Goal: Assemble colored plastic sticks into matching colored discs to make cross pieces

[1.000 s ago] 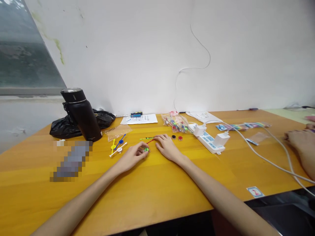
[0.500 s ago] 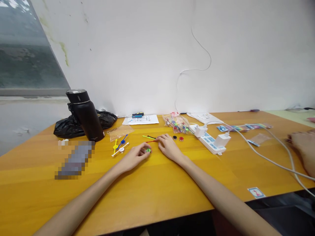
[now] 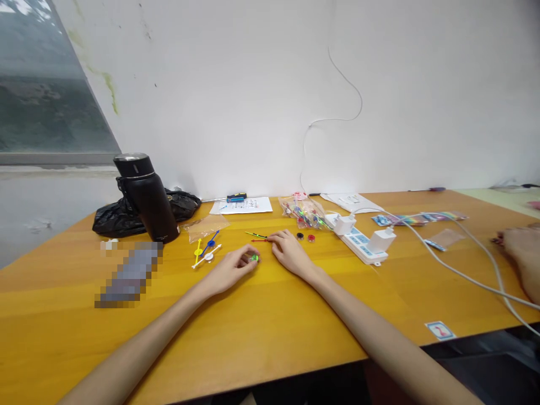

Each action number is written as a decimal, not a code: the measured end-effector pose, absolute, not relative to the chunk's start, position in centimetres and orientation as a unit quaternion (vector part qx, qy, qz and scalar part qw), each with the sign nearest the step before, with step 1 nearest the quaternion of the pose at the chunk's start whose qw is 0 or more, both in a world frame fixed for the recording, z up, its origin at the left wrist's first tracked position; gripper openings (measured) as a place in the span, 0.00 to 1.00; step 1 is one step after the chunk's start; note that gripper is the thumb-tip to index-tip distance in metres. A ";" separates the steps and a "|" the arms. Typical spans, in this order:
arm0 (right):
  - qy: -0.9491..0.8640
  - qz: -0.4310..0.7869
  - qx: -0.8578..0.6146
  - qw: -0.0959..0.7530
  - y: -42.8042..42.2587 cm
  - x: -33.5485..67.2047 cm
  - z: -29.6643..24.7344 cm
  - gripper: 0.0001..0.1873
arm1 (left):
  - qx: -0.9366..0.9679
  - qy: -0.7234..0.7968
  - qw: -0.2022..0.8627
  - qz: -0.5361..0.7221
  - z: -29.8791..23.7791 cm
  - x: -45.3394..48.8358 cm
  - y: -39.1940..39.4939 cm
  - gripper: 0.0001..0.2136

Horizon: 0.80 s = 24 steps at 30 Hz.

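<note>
On the wooden table (image 3: 270,315), centre, the left hand (image 3: 230,270) pinches a small green disc (image 3: 253,258); just right, the right hand (image 3: 289,253) grips a thin red stick (image 3: 259,241). Assembly step, judged: stick tip must align with disc hub.

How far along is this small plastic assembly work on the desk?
Three assembled pieces, yellow, blue and white, lie finished to the left. In hand: the left hand pinches a green disc; the right hand touches a red stick. Left: the black disc, red disc and bagged parts.
</note>
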State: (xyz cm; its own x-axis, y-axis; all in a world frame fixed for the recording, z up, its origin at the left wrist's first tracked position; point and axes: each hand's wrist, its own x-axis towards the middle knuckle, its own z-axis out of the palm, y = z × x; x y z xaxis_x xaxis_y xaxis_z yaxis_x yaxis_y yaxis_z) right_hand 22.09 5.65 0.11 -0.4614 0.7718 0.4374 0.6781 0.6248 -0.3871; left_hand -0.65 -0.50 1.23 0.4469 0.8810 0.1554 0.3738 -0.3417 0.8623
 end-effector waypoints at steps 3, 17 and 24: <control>-0.846 0.090 -0.428 0.305 5.7 22.1 0.0 0.17 | 0.753 0.413 0.400 0.320 1.2 -0.7 -0.4 0.15; -0.836 0.116 -0.438 0.310 5.9 22.1 -0.2 0.17 | 0.749 0.410 0.410 0.322 1.2 -0.8 -0.5 0.15; -0.853 0.111 -0.407 0.309 5.8 22.5 0.2 0.15 | 0.749 0.409 0.411 0.321 1.1 -0.8 -0.4 0.15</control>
